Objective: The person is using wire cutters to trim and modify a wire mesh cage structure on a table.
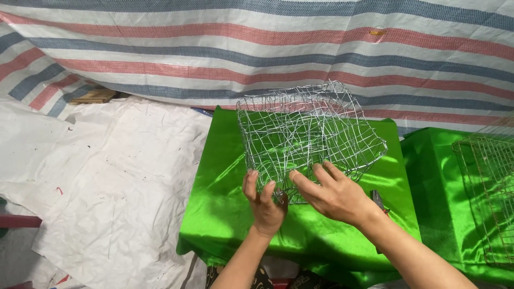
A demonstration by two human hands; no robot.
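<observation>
Striped tarp [267, 48] behind green-draped bench [225, 214]. Woven wire basket [308, 134] tilted at bench centre. Left hand [265, 206] pinches its near lower corner; right hand [334, 195] spread flat against mesh.

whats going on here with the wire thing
A person has both hands on a silver wire mesh basket that sits tilted on a table covered in shiny green cloth. The left hand grips its near bottom edge, and the right hand lies spread against the mesh beside it. Another wire frame rests on green cloth to the right.
</observation>
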